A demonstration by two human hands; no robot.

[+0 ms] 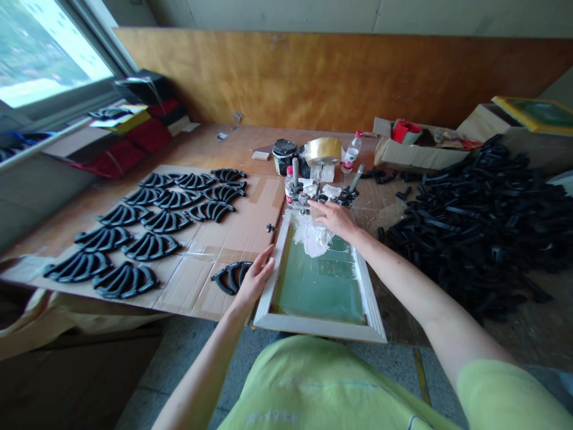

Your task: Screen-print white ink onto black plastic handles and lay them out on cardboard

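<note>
A screen-printing frame point(320, 329) with white wooden sides and green mesh lies in front of me, its far end under a metal hinge clamp point(301, 198). White ink point(312, 239) is smeared over the far part of the mesh. My right hand point(335, 220) is closed around a small pale scraper point(319, 215) at the inky end; fingers partly cover it. My left hand point(256, 278) is beside the frame's left side, fingers stretched out and holding nothing. Just left of it, a black curved handle-like part point(228, 278) rests on the cardboard, partly hidden by the hand.
Rows of black curved parts point(165, 219) lie on a cardboard sheet point(197, 269) at left. A heap of black parts point(487, 227) covers the right side. Behind the clamp stand a tape roll point(323, 151), an ink tub point(283, 158) and a bottle point(351, 153). An open carton point(403, 154) sits behind right.
</note>
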